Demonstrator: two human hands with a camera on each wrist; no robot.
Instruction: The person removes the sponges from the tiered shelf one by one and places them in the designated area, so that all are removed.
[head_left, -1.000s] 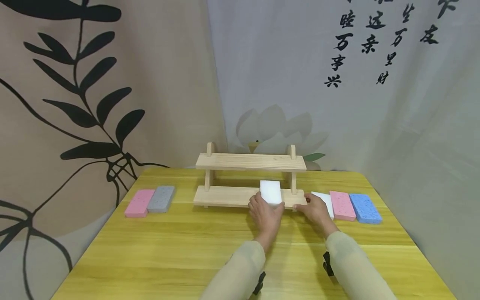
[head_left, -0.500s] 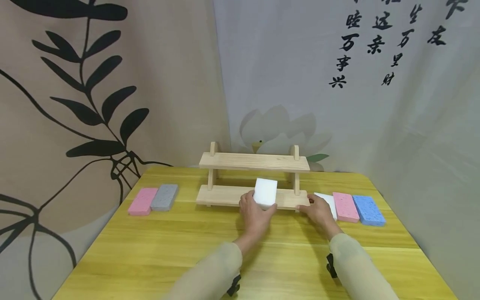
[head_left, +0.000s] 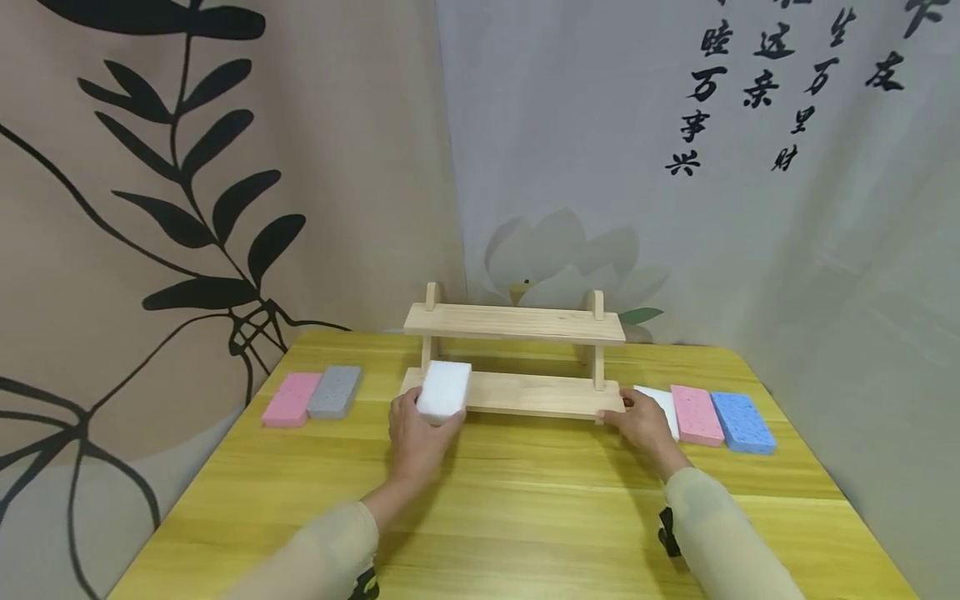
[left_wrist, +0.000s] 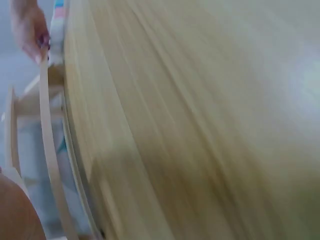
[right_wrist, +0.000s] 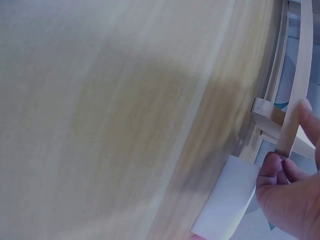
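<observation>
A white sponge block [head_left: 446, 388] is gripped between the thumb and fingers of my left hand [head_left: 420, 440], in front of the left end of the lower board. The wooden two-tier rack [head_left: 514, 322] stands at the back of the table. My right hand [head_left: 643, 427] pinches the right end of the rack's lower board [head_left: 536, 395], thumb on one face and fingers curled at the other, as the right wrist view shows. Beside that hand lies another white sponge [head_left: 663, 408], partly hidden by it; it shows again as a white block [right_wrist: 227, 197] in the right wrist view.
To the right, a pink sponge [head_left: 697, 414] and a blue sponge [head_left: 743, 422] lie side by side on the wooden table [head_left: 517, 517]. A pink sponge [head_left: 292, 400] and a grey sponge [head_left: 334, 392] touch at the left. A printed cloth [head_left: 360, 167] hangs behind.
My left hand has carried the white sponge leftward along the lower board, from near its right part to its left end. My right hand has kept its hold on the board.
</observation>
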